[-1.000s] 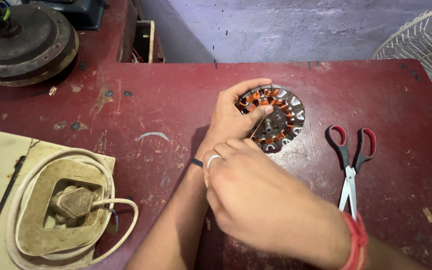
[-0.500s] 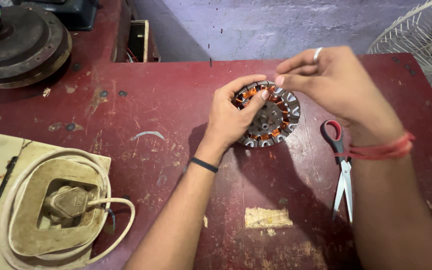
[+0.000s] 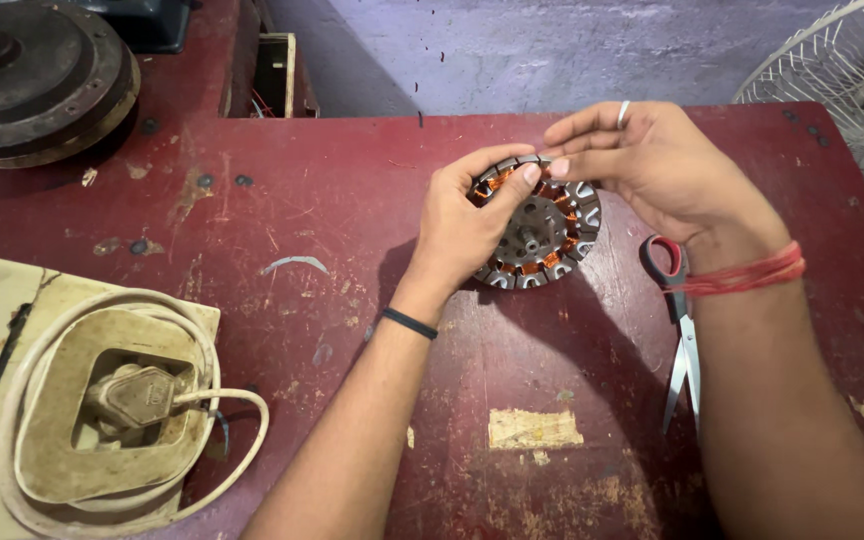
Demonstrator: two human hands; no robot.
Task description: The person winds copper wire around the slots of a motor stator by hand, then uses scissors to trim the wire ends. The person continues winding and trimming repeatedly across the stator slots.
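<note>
A round metal stator point(image 3: 540, 228) with copper windings lies on the dark red table point(image 3: 352, 200). My left hand point(image 3: 464, 222) grips its left side, thumb and fingers curled over the rim. My right hand point(image 3: 647, 165), with a ring on one finger and red thread at the wrist, reaches in from the right. Its fingertips pinch at the top edge of the stator, by the windings. Whether a wire is held there is too small to tell.
Red-handled scissors point(image 3: 680, 340) lie right of the stator, partly under my right forearm. A coiled white cable with a plug point(image 3: 132, 400) sits at the lower left on a pale board. A dark round motor housing point(image 3: 32, 80) stands far left; a fan grille point(image 3: 842, 70) at far right.
My right hand has swung from the near side, beside my left wrist, across to the right and onto the top of the stator. My left hand has stayed on the stator.
</note>
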